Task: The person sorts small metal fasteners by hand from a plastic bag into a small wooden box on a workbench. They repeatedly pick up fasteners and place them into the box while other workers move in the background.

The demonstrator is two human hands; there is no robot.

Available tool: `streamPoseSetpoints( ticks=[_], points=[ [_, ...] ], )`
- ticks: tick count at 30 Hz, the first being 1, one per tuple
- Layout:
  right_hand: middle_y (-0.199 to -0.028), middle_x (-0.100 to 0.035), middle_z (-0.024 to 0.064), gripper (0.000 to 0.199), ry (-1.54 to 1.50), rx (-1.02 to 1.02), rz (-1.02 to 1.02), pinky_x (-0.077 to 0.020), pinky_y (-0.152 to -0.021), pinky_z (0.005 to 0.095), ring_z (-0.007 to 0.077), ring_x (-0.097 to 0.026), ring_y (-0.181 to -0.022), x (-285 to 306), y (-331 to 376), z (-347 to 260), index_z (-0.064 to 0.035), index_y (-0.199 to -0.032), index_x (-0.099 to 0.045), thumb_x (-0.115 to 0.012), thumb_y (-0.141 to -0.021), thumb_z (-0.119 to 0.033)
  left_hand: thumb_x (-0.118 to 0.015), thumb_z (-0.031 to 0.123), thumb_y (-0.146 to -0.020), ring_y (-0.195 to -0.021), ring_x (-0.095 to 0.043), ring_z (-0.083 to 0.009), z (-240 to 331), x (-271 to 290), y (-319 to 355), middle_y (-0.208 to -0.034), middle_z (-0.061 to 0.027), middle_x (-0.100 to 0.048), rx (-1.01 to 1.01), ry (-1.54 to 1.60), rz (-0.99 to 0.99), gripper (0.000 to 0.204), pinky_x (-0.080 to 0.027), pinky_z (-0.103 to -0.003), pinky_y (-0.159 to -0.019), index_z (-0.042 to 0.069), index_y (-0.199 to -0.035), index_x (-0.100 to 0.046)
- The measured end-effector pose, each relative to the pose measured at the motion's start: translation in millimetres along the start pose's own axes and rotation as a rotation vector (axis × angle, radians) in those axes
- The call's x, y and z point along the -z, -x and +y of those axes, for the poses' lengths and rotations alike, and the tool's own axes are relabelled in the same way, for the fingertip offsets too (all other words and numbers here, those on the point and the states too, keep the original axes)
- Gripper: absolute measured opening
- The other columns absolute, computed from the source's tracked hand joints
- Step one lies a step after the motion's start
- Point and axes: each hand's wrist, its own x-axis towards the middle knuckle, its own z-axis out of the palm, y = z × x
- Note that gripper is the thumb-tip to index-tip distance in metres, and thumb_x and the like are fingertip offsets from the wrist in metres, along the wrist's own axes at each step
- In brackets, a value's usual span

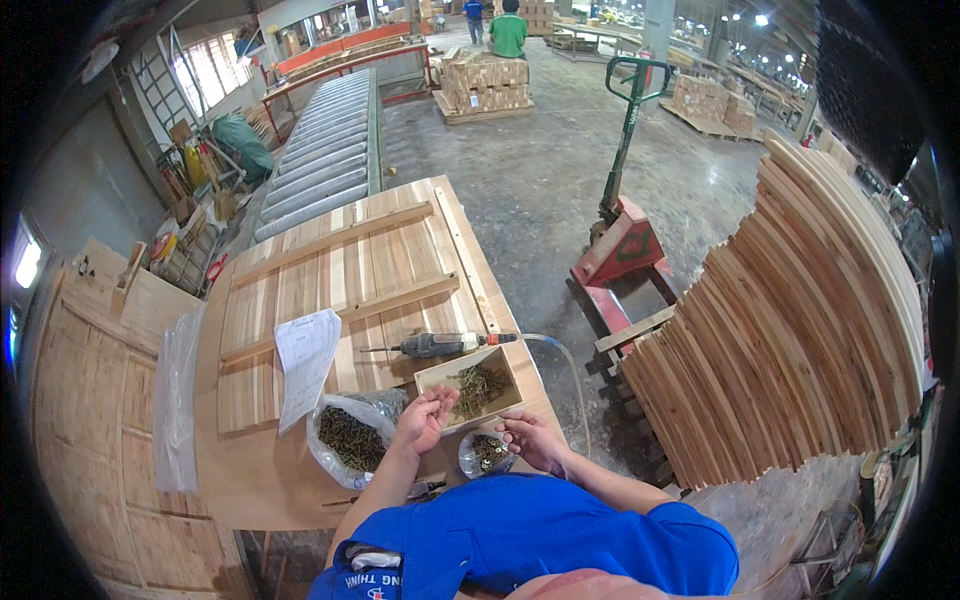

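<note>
My left hand (427, 420) is palm up with its fingers curled, beside the left wall of an open wooden box (423, 379) with brass-coloured screws (480, 388) inside. Whatever lies in those fingers is too small to make out. Over the box's near right corner, my right hand (536, 442) has thumb and fingers pinched together; a small piece may be between them. Just left of it, a small clear bag (488, 455) holds metal fittings. A larger plastic bag (349, 440) full of screws stands left of my left wrist.
Beyond the box, a power screwdriver (440, 345) with an air hose (570, 365) lies near a slatted wood panel (375, 255) and a paper sheet (306, 362). A tall stack of wooden panels (780, 330) stands right, by a red pallet jack (622, 245). A roller conveyor (325, 140) runs behind.
</note>
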Motion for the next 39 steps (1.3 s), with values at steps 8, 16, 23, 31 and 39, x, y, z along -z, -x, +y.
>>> streamPoseSetpoints(
  ticks=[8,16,23,31,39],
  points=[
    [-0.085,-0.061,0.0077,0.014,0.020,-0.005,-0.049,-0.0411,-0.051,0.0224,0.0112,-0.056,-0.065,10.7,-4.4,4.3,-0.0049,-0.099,-0.051,-0.055,-0.086,-0.008,-0.040,-0.009,-0.085,-0.108,-0.052,-0.0329,-15.9,-1.6,3.4,-0.107,-0.0198,-0.054,-0.027,0.123,0.024,0.020,-0.043,-0.035,-0.098,-0.006,-0.103,-0.048],
    [-0.084,-0.060,0.0065,0.011,0.019,-0.012,-0.024,-0.0393,-0.048,0.0201,0.0090,-0.055,-0.066,1.7,1.9,-0.4,-0.0047,-0.097,-0.051,-0.053,-0.087,-0.008,-0.040,0.001,-0.091,-0.100,-0.057,-0.0292,-20.3,-7.7,7.4,-0.105,-0.0196,-0.055,-0.028,0.031,0.065,0.017,-0.048,-0.035,-0.090,-0.004,-0.105,-0.046],
    [-0.081,-0.060,0.0035,0.008,0.044,-0.012,-0.024,-0.0375,-0.047,0.0193,0.0069,-0.053,-0.061,4.4,-0.9,1.6,-0.0064,-0.093,-0.054,-0.055,-0.087,-0.011,-0.047,0.012,-0.092,-0.083,-0.060,-0.0181,-28.7,-18.0,18.9,-0.095,-0.0119,-0.060,-0.008,-0.227,0.013,0.017,-0.050,-0.029,-0.073,0.002,-0.105,-0.052],
    [-0.076,-0.059,0.0010,0.004,0.009,0.068,0.013,-0.0362,-0.048,0.0197,0.0064,-0.050,-0.058,4.3,-2.6,1.7,-0.0081,-0.086,-0.056,-0.057,-0.085,-0.012,-0.053,0.014,-0.089,-0.065,-0.054,-0.0087,-42.1,-26.0,26.3,-0.083,-0.0050,-0.060,0.116,-0.434,-0.136,0.016,-0.046,-0.023,-0.061,0.002,-0.099,-0.059],
    [-0.077,-0.059,0.0012,0.006,0.102,0.079,-0.032,-0.0360,-0.048,0.0196,0.0068,-0.049,-0.059,-2.4,4.4,-3.8,-0.0080,-0.089,-0.057,-0.058,-0.085,-0.013,-0.059,0.010,-0.085,-0.058,-0.051,-0.0108,-43.5,-28.3,25.8,-0.075,-0.0049,-0.056,0.175,-0.397,-0.099,0.007,-0.044,-0.023,-0.052,0.004,-0.086,-0.056]
  ],
)
